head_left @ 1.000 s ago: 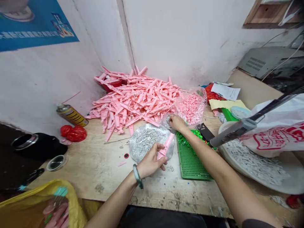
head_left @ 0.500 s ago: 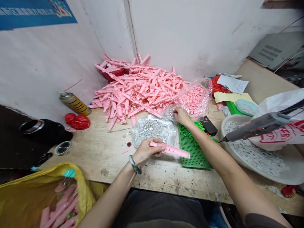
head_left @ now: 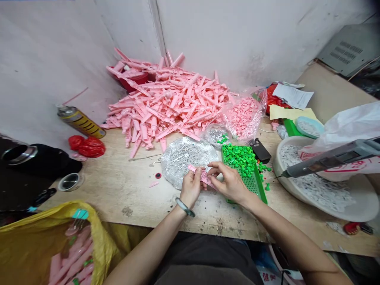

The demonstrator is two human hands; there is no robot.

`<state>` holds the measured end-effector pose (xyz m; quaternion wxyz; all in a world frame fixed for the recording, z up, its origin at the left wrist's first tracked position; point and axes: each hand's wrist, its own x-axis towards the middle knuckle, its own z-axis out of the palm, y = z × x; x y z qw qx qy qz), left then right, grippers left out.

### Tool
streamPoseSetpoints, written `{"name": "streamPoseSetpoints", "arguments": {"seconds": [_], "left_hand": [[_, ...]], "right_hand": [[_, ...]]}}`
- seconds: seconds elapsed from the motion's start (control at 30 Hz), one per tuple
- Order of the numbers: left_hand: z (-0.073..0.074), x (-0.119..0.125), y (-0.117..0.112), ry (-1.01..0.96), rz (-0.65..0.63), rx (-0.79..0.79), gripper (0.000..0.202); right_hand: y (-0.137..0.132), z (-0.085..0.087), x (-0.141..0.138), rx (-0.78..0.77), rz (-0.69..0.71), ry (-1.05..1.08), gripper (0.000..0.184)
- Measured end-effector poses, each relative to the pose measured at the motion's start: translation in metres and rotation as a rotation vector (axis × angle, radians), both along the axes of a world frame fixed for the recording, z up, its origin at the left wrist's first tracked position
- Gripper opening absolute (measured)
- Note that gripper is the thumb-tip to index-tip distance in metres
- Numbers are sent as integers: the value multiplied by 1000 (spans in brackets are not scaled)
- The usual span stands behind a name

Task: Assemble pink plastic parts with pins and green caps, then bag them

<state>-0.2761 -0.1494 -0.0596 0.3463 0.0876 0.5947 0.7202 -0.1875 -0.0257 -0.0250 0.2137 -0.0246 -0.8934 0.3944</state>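
Note:
My left hand (head_left: 190,188) is closed around a long pink plastic piece (head_left: 206,179) above the front of the table. My right hand (head_left: 230,183) has thumb and fingertips pinched together at the top of that piece; whatever is between them is too small to make out. Just behind the hands lies a clear plastic bag (head_left: 175,160) spread open, with thin metal rods and small pale parts on it. Beyond it sits a smaller bag (head_left: 216,133) of small metal pieces with a few green bits. Right of my hands is a green perforated tray (head_left: 261,194) of small green parts.
A big heap of pink pieces (head_left: 178,103) covers the back. At the right stand a white basin (head_left: 365,206) of pale parts and a grey electric screwdriver (head_left: 329,158). A spray can (head_left: 81,120) and a yellow sack (head_left: 101,233) are at the left.
My right hand has come back from the small bag of metal pieces to the pink piece. My left hand has turned the piece, and the view has shifted slightly.

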Motion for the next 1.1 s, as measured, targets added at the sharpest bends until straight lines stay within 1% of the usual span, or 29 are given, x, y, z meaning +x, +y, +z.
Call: {"name": "streamPoseSetpoints", "arguments": {"seconds": [0.1, 0.2, 0.33, 0.47, 0.53, 0.6, 0.67, 0.7, 0.77, 0.83, 0.87, 0.9, 0.97, 1.07, 1.1], "left_hand": [[-4, 2, 2, 40, -16, -15, 49], [-5, 3, 4, 57, -10, -25, 48], [-6, 4, 3, 85, -16, -36, 46], [-5, 2, 1, 182, 12, -98, 40], [-3, 1, -1, 126, 30, -92, 39], [-2, 0, -3, -6, 65, -40, 41], [1, -1, -5, -108, 117, 20, 44], [3, -1, -6, -135, 126, 42, 45], [5, 0, -8, -165, 96, 72, 46], [6, 0, -9, -180, 58, 88, 47], [6, 0, -9, -182, 60, 89, 48], [6, -1, -10, -181, 73, 86, 48], [4, -3, -11, -183, 108, 73, 49], [2, -6, -10, -215, 138, 71, 50], [2, -6, -10, -224, 139, 76, 50]], "right_hand": [[1, -6, 3, 86, 16, -16, 39], [3, -8, 2, 157, 32, -52, 39], [-1, -6, 1, 248, 36, -51, 36], [-10, 0, 0, 340, 23, -55, 31], [-10, 2, -3, 340, 59, -76, 29], [-1, 1, -13, 284, 96, -99, 27], [16, -5, -32, 253, 44, -112, 24], [27, -9, -44, 274, -19, -134, 22], [47, -20, -69, 381, -149, -236, 20], [61, -27, -88, 461, -193, -338, 18], [63, -28, -93, 472, -196, -354, 16], [63, -27, -94, 452, -196, -334, 15], [53, -21, -84, 321, -161, -236, 12], [29, -8, -53, 41, 24, -87, 8], [21, -6, -42, 3, 86, -59, 8]]}}
